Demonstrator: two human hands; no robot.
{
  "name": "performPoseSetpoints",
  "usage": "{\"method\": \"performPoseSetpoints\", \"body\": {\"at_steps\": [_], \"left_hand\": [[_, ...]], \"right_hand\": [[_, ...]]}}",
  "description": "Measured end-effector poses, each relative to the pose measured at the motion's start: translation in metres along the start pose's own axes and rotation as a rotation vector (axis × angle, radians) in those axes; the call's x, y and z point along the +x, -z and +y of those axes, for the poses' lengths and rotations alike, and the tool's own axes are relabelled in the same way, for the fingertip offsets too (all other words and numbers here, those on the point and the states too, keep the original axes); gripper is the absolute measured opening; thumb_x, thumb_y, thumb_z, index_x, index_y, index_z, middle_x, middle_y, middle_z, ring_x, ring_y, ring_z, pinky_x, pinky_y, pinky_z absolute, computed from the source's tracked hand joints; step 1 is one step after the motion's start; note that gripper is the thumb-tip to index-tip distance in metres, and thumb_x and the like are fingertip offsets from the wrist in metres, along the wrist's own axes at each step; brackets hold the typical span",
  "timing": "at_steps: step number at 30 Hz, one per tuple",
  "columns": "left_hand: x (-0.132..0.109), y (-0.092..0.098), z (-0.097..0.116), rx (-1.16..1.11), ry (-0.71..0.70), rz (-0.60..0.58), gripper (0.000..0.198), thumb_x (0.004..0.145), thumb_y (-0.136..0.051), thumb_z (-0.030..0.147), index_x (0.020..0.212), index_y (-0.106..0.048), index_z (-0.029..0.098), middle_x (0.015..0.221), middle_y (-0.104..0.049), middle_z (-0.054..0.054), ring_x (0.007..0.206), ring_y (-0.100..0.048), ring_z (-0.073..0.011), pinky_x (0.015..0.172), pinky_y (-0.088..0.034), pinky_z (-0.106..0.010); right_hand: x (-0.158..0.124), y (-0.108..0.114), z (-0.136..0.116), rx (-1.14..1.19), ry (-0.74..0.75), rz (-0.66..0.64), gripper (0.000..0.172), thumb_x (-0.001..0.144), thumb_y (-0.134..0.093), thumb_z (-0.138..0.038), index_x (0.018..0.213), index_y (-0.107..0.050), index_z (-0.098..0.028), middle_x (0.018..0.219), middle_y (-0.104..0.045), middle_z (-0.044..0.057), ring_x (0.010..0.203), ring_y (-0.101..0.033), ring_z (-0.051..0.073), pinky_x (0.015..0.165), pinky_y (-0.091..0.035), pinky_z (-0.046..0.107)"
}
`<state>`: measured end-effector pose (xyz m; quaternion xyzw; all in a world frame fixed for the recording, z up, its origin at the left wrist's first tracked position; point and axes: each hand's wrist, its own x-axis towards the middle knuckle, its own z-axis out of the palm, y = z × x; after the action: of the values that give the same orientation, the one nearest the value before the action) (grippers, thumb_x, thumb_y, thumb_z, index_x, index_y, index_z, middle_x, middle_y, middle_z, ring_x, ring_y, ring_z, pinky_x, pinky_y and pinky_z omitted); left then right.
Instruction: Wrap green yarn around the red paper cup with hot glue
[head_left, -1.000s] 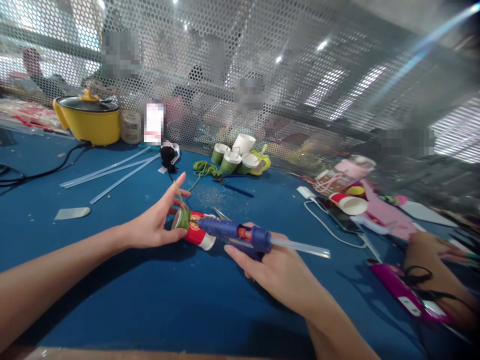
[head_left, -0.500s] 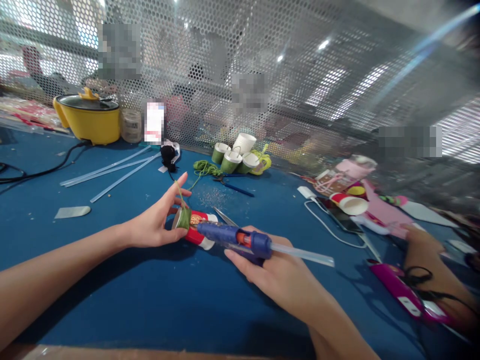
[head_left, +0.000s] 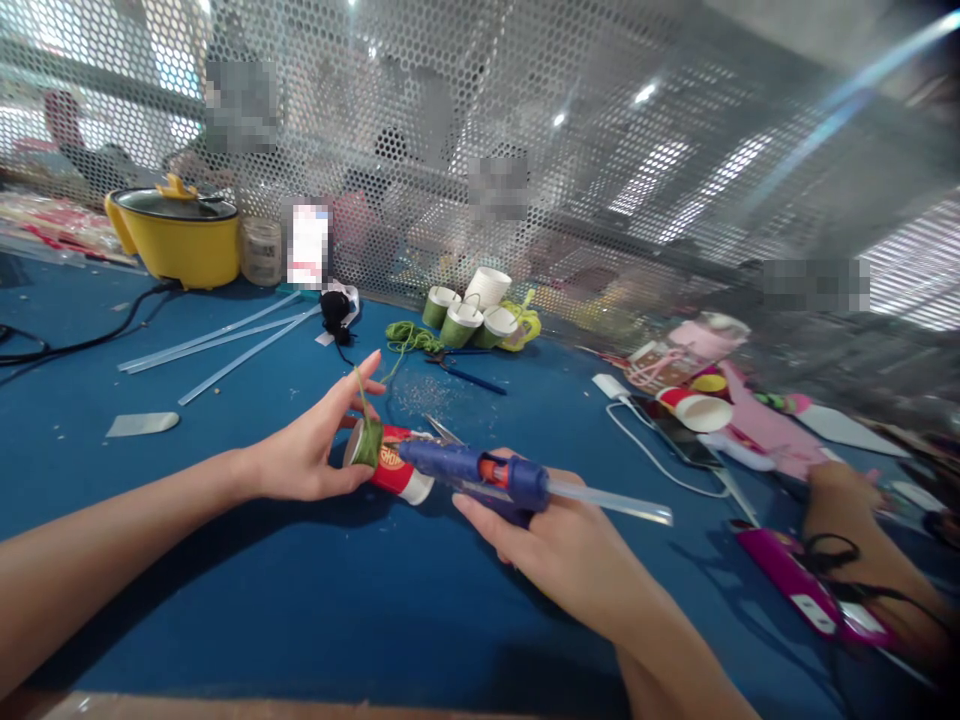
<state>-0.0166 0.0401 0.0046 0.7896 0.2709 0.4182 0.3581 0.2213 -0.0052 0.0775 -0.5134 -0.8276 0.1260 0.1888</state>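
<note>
My left hand (head_left: pixel 319 440) holds a red and white paper cup (head_left: pixel 391 468) lying on its side. Green yarn (head_left: pixel 367 443) is wound round the cup's left end, and a strand runs up past my raised fingers towards a loose heap of yarn (head_left: pixel 409 338). In my right hand (head_left: pixel 547 535) is a blue hot glue gun (head_left: pixel 480 470), its nozzle at the edge of the wound yarn. From the gun's back a clear glue stick (head_left: pixel 611 500) sticks out. Whether the nozzle touches the yarn, I cannot tell. Scissors (head_left: pixel 442 430) lie partly hidden behind the gun.
Several green-wrapped cups (head_left: pixel 461 325) stand at the back beside blue-handled pliers (head_left: pixel 472 378). Glue sticks (head_left: pixel 247 350), a yellow pot (head_left: pixel 187 240) and a phone (head_left: pixel 307 245) are at back left. To the right lie a purple power strip (head_left: pixel 787 580) and another person's arm (head_left: pixel 847 510).
The cup has tilted slightly, its right end lower. The glue gun has shifted a little to the right, its nozzle still by the yarn. Both hands keep their holds.
</note>
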Motion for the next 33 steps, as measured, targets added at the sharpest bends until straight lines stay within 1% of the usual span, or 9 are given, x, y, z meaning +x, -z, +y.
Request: {"method": "performPoseSetpoints", "body": {"at_steps": [4, 8, 12, 16, 19, 21, 25, 29, 33], "left_hand": [[0.0005, -0.0001, -0.0016, -0.035, 0.048, 0.007, 0.098, 0.074, -0.061, 0.011, 0.144, 0.005, 0.031, 0.129, -0.033, -0.014, 0.102, -0.048, -0.0212, 0.09, -0.047, -0.045], [0.0012, -0.0008, -0.0013, -0.03, 0.05, 0.009, 0.098, 0.074, -0.06, 0.012, 0.144, 0.005, 0.03, 0.129, -0.033, -0.014, 0.102, -0.048, -0.0212, 0.089, -0.047, -0.045], [0.0012, -0.001, -0.0002, 0.005, 0.014, 0.007, 0.098, 0.074, -0.061, 0.012, 0.144, 0.005, 0.03, 0.131, -0.033, -0.015, 0.102, -0.048, -0.0221, 0.089, -0.047, -0.045], [0.0008, -0.0005, -0.0004, 0.037, -0.015, -0.002, 0.099, 0.074, -0.061, 0.012, 0.144, 0.005, 0.029, 0.131, -0.033, -0.015, 0.102, -0.048, -0.0231, 0.09, -0.046, -0.047], [0.0009, -0.0003, -0.0004, 0.056, -0.037, -0.009, 0.098, 0.074, -0.061, 0.011, 0.144, 0.005, 0.028, 0.131, -0.033, -0.016, 0.104, -0.047, -0.0246, 0.09, -0.046, -0.047], [0.0009, -0.0006, 0.0002, 0.057, -0.045, -0.016, 0.098, 0.073, -0.06, 0.011, 0.144, 0.005, 0.029, 0.131, -0.034, -0.015, 0.105, -0.047, -0.0249, 0.09, -0.046, -0.047], [0.0004, -0.0016, 0.0023, 0.047, -0.054, -0.029, 0.098, 0.073, -0.06, 0.01, 0.144, 0.004, 0.03, 0.127, -0.036, -0.014, 0.107, -0.048, -0.0254, 0.092, -0.044, -0.048], [0.0, -0.0019, 0.0042, 0.062, -0.074, -0.03, 0.097, 0.073, -0.059, 0.01, 0.144, 0.004, 0.03, 0.131, -0.034, -0.015, 0.108, -0.046, -0.0257, 0.092, -0.045, -0.048], [-0.0001, -0.0017, 0.0045, 0.078, -0.082, -0.032, 0.098, 0.072, -0.059, 0.009, 0.144, 0.004, 0.03, 0.132, -0.034, -0.015, 0.107, -0.047, -0.026, 0.09, -0.046, -0.047]], "right_hand": [[-0.0037, 0.0016, -0.0033, 0.046, -0.033, -0.071, 0.014, 0.082, -0.055, -0.034, 0.074, -0.058, -0.023, 0.068, -0.066, -0.002, 0.059, -0.061, 0.015, 0.054, -0.045, 0.024], [-0.0031, 0.0009, -0.0027, 0.022, 0.001, -0.054, 0.015, 0.082, -0.055, -0.033, 0.071, -0.056, -0.022, 0.068, -0.063, -0.002, 0.061, -0.058, 0.014, 0.057, -0.045, 0.024], [-0.0013, -0.0001, -0.0007, 0.022, -0.008, -0.009, 0.014, 0.083, -0.054, -0.032, 0.072, -0.055, -0.022, 0.07, -0.063, -0.001, 0.064, -0.059, 0.015, 0.058, -0.045, 0.024], [-0.0034, 0.0006, -0.0011, 0.016, 0.002, -0.036, 0.016, 0.082, -0.055, -0.033, 0.069, -0.055, -0.022, 0.064, -0.061, -0.002, 0.059, -0.058, 0.014, 0.056, -0.045, 0.024], [-0.0044, 0.0015, -0.001, 0.032, -0.045, -0.057, 0.016, 0.082, -0.055, -0.036, 0.072, -0.057, -0.023, 0.06, -0.061, -0.003, 0.055, -0.059, 0.015, 0.053, -0.046, 0.025], [-0.0034, 0.0019, 0.0002, 0.039, -0.061, -0.044, 0.015, 0.081, -0.055, -0.036, 0.076, -0.059, -0.024, 0.06, -0.063, -0.002, 0.058, -0.062, 0.017, 0.054, -0.048, 0.026], [0.0011, 0.0017, 0.0039, -0.016, -0.009, 0.041, 0.016, 0.081, -0.056, -0.037, 0.082, -0.065, -0.024, 0.066, -0.067, 0.001, 0.073, -0.066, 0.022, 0.065, -0.052, 0.03], [0.0044, 0.0024, 0.0047, -0.038, 0.044, 0.047, 0.019, 0.082, -0.054, -0.034, 0.092, -0.067, -0.025, 0.077, -0.07, 0.003, 0.085, -0.066, 0.023, 0.073, -0.052, 0.033], [0.002, 0.0038, 0.0033, -0.038, 0.04, 0.047, 0.019, 0.082, -0.054, -0.033, 0.095, -0.067, -0.026, 0.081, -0.071, 0.002, 0.087, -0.067, 0.023, 0.072, -0.053, 0.032]]}}
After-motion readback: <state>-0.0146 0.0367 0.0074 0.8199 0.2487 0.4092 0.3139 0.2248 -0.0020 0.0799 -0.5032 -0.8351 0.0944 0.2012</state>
